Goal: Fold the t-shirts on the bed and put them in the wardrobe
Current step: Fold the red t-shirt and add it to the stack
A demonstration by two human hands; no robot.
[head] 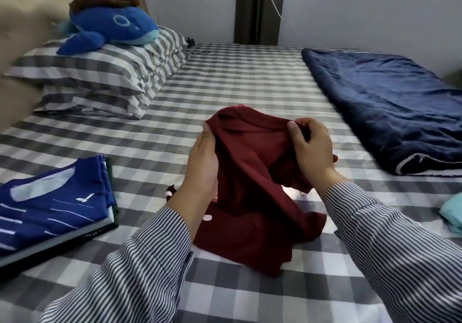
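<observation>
The bed (250,72), covered in a grey-and-white checked sheet, fills nearly the whole view. A folded navy blanket (390,107) lies along its far right side, and striped pillows (100,77) sit at the head with a blue whale plush (110,27) on top. At the near left lies a stack of folded shirts (50,210), a blue one uppermost; a pale teal garment (452,212) shows at the right edge. The wardrobe is not in view.

In the middle, a dark red t-shirt (250,172) is lifted by its upper edge, its lower part bunched on the sheet. The left hand (202,165) grips the cloth's left edge, fingers curled behind it; the right hand (312,145) pinches the right edge between thumb and fingers.

The shirt looks light, soft and limp, so it will sag and crease wherever unsupported. Holding it at the two shoulder seams and letting it hang should straighten it before laying it flat to fold
</observation>
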